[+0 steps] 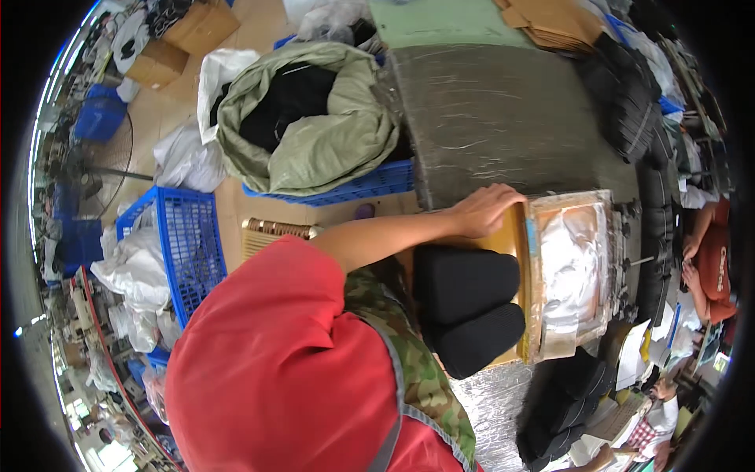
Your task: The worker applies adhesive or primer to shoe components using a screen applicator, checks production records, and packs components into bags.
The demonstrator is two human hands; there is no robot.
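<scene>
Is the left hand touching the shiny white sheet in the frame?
Apart: the head view shows the left hand ending short of the white sheet, the frame's rim between them.

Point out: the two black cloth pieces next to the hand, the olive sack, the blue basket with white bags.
Black cloth pieces (467,277): head view, middle of the upper piece.
Olive sack (334,157): head view, outer cloth.
Blue basket (194,250): head view, lattice side wall.

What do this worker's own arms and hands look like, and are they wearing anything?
A plain, loose red sleeve covers the upper left arm, leaving the forearm bare. The left grip is an ordinary human hand with no glove; no watch or cable shows on the wrist. The right grip can't be made out.
</scene>
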